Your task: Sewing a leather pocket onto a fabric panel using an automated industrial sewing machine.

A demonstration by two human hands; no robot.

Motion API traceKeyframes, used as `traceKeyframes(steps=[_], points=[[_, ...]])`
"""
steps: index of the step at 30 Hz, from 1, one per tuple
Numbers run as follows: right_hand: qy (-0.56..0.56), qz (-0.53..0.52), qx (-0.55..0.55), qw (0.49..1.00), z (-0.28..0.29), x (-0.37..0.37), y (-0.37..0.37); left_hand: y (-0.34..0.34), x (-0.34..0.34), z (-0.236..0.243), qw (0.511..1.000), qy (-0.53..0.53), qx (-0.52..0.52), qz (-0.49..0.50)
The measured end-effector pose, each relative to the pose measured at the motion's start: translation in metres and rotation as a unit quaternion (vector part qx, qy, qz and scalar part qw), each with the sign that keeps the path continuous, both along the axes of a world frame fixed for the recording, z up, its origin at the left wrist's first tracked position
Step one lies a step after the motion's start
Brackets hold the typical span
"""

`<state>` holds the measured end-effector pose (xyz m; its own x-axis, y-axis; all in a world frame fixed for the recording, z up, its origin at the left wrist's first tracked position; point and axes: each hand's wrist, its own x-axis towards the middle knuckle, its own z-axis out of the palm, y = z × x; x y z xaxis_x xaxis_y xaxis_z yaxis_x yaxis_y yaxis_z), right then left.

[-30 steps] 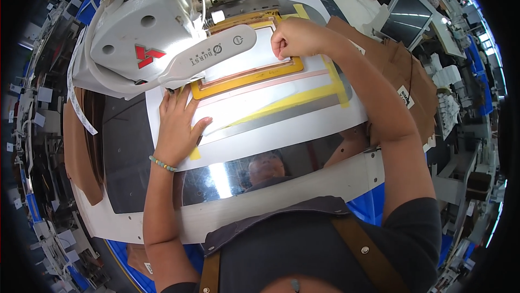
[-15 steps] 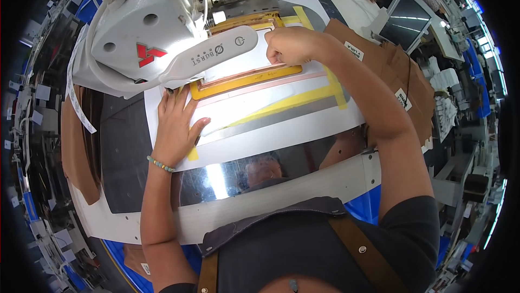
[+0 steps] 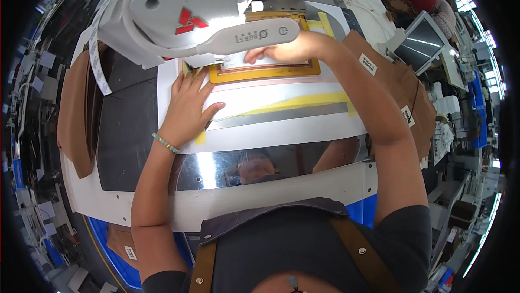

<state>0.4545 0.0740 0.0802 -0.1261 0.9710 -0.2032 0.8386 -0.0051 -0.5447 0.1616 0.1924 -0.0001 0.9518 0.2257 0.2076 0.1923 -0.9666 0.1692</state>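
My left hand (image 3: 187, 101) lies flat with its fingers spread on a white sheet (image 3: 254, 125). Its fingertips reach beside the left end of a yellow rectangular frame (image 3: 265, 75). Inside that frame is a white piece with a brown border, and my right hand (image 3: 295, 48) is over it. The fingers of my right hand point left, loosely stretched out, and nothing shows in them. A grey-white lamp paddle (image 3: 249, 37) of the sewing machine (image 3: 168, 14) hides part of that hand and of the frame.
Yellow tape (image 3: 303, 102) and a grey strip cross the sheet. A shiny metal plate (image 3: 271, 165) lies nearer me. Brown pieces with white labels (image 3: 387, 87) are stacked at the right, more brown pieces (image 3: 76, 114) at the left. A screen (image 3: 421, 43) stands at the far right.
My right hand has moved left over the framed piece, and its curled fingers have straightened. My left hand stays flat beside the frame. The whole view has shifted slightly.
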Motion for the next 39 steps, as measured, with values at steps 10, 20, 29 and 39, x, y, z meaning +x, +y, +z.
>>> traceKeyframes(steps=[10, 20, 29, 39], points=[[-0.105, -0.018, 0.043, 0.993, -0.027, -0.026, -0.006, 0.001, -0.002, 0.008, 0.999, 0.004, -0.039, -0.005], [-0.005, -0.160, 0.295, 0.942, -0.044, -0.018, -0.078, 0.201, -0.136, 0.073, 0.895, -0.121, 0.064, 0.424], [-0.033, -0.124, 0.380, 0.916, -0.061, -0.016, -0.073, 0.254, -0.193, 0.007, 0.898, -0.175, 0.222, 0.337], [-0.035, -0.155, 0.404, 0.901, -0.057, -0.017, -0.075, 0.196, -0.169, 0.074, 0.874, -0.218, -0.002, 0.435]])
